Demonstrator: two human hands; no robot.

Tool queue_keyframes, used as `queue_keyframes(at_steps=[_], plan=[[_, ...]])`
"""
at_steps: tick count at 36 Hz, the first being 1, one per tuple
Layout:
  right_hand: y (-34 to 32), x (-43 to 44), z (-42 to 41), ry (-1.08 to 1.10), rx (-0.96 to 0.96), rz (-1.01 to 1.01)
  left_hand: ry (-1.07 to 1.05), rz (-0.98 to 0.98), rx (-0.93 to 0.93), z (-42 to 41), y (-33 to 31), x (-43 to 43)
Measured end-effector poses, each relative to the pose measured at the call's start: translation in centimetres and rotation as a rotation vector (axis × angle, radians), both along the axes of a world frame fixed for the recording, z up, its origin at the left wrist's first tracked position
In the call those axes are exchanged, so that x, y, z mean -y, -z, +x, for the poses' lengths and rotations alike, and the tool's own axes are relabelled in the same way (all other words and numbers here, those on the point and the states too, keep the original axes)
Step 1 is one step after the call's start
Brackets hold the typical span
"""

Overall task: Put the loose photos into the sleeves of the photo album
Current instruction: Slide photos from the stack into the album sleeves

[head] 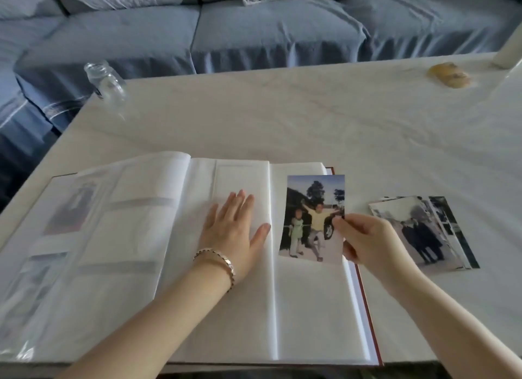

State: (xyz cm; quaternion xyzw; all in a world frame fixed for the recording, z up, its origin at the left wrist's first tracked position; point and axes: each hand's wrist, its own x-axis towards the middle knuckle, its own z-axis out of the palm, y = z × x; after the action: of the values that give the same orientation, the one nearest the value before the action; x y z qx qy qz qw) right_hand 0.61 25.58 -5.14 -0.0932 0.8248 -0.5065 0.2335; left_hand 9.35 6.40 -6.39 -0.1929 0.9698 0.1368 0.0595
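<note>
The photo album (308,308) lies open on the white table, its red cover edge showing at the right. My left hand (233,230) rests flat with straight fingers on the middle of the right-hand page. My right hand (364,238) pinches a colour photo (310,217) by its right edge; the photo shows two people by a dark car. It is held over the upper right part of the page. A small stack of loose photos (423,234) lies on the table just right of the album.
A clear glass jar (106,80) stands at the table's far left corner. A yellowish lump (449,74) lies at the far right. A blue-covered sofa (254,28) runs behind the table (310,118). The album's left pages hold faint photos under film.
</note>
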Motion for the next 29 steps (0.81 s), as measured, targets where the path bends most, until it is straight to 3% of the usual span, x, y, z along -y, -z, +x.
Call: queue_keyframes(at_steps=[4,11,20,29], plan=[[0.4,1.5,-1.3,0.157,-0.009,-0.104,-0.033,-0.169,0.132,1.4,1.9,1.5],[0.9,4.9,-2.0,0.176,-0.066,-0.140,-0.103,-0.221,0.010,2.4,3.0,2.2],[1.6,5.8,-1.3,0.170,-0.359,-0.052,-0.093,-0.240,-0.034,2.5,3.2,2.2],[1.6,5.6,-0.9,0.154,-0.509,-0.061,-0.108,-0.228,-0.112,2.4,4.0,2.4]])
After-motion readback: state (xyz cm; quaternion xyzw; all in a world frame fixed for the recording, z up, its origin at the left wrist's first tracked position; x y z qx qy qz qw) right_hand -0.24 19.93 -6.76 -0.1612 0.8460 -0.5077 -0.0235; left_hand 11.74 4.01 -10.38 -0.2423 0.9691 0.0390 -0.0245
